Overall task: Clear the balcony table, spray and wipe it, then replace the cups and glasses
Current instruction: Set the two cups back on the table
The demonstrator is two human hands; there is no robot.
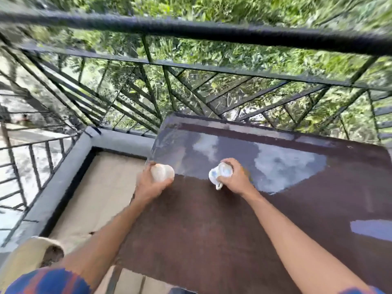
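Two cups sit in our grip at mid-frame: our left hand (148, 184) curls round a plain cream ceramic cup (163, 172) at the left edge of the glossy brown table (212, 234); our right hand (235, 179) wraps a white, blue-patterned handled cup (220, 174), seemingly to set both on the damp-looking top.

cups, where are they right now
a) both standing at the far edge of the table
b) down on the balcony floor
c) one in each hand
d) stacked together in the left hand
C: the left hand grips the cream cup at the left edge of the table, and the right hand grips the white cup with blue marks nearer the middle.
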